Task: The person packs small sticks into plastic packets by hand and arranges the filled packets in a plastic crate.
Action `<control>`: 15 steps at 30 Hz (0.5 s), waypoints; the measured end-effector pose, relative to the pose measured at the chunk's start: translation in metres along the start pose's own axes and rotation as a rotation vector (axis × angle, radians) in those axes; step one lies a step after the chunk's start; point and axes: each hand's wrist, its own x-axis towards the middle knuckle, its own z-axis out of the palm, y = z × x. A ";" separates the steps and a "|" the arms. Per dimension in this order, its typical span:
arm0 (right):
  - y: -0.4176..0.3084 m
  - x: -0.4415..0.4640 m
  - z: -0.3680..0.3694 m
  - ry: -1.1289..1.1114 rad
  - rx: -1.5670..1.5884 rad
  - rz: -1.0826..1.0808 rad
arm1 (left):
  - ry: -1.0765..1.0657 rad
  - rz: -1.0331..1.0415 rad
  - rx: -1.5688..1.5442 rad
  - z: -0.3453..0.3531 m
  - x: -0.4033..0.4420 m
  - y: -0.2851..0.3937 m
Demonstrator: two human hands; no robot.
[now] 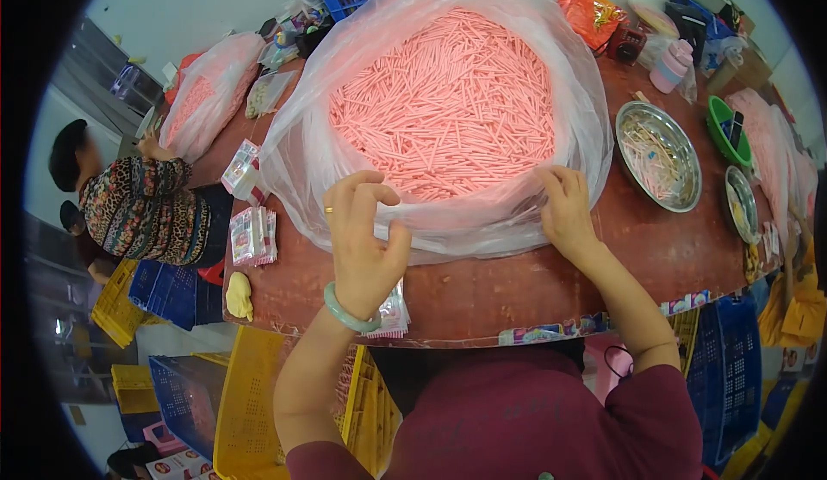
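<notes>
Clear plastic bag [297,157], wide-mouthed and heaped with thin pink sticks [448,101], in the middle of the red-brown table [482,299]. Over its near-left rim, left hand [366,235] with fingers curled and thumb well apart, apparently gripping nothing. At its near-right rim, right hand [567,209] with bent fingers against the film; cannot tell whether pinched on it. Best to work the loose film evenly from both sides, keeping the near rim above the sticks to avoid spilling. Beside the left wrist, printed packets [394,315], perhaps easily knocked; farther left, stacked packets [251,237]. To the right, steel bowl [687,189] with pale sticks [659,166], probably limiting any rightward sweep; beyond, green basket [718,123] and pink bottle [670,68].
</notes>
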 end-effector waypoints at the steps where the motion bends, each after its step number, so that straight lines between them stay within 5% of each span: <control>1: 0.001 0.002 -0.001 0.009 0.008 0.021 | -0.037 0.012 0.032 0.002 -0.001 0.001; 15: 0.071 0.037 -0.005 -0.114 0.198 0.037 | -0.354 0.247 0.320 0.107 -0.027 0.021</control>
